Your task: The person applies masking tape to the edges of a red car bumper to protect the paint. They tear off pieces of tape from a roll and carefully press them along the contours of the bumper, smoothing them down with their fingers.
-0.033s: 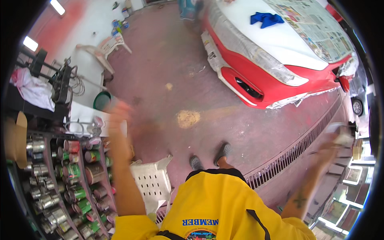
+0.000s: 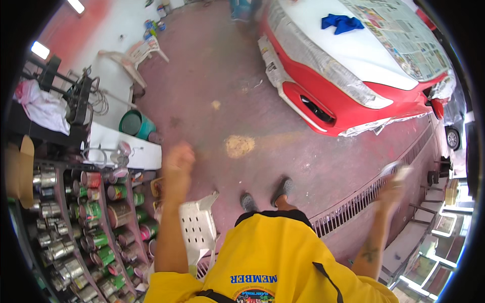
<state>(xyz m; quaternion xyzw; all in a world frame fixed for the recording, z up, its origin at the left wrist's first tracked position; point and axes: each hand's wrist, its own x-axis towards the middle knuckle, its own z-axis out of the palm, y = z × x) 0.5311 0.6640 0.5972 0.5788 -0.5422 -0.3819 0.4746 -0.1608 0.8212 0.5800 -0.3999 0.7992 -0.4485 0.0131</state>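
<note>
– How is the left hand (image 2: 179, 157) carried?
– It is held out over the floor (image 2: 202, 126), its fingers loosely curled. It is blurred, so whether anything is gripped cannot be told.
– And the right hand (image 2: 389, 192)?
– It is stretched out to the other side, with its fingers closed round a pale object (image 2: 402, 173). The object's kind is hidden by blur.
– Where is that object seen?
– It is seen at the far end of the hand, against the upper edge of the drain grate (image 2: 348, 206) that is set along the right side of the floor.
– What is placed near the left arm?
– A white plastic chair (image 2: 196, 233) is partly covered by the forearm. Farther left, cans (image 2: 103, 255) are lined up on a rack, and a green bucket (image 2: 147, 127) is seen just beyond the far edge of a white panel (image 2: 144, 154).
– And the car (image 2: 348, 112)?
– It is parked at the floor's upper right. A blue cloth (image 2: 342, 23) is laid on its white hood (image 2: 371, 59), beside the edge where newspaper (image 2: 401, 43) is spread.
</note>
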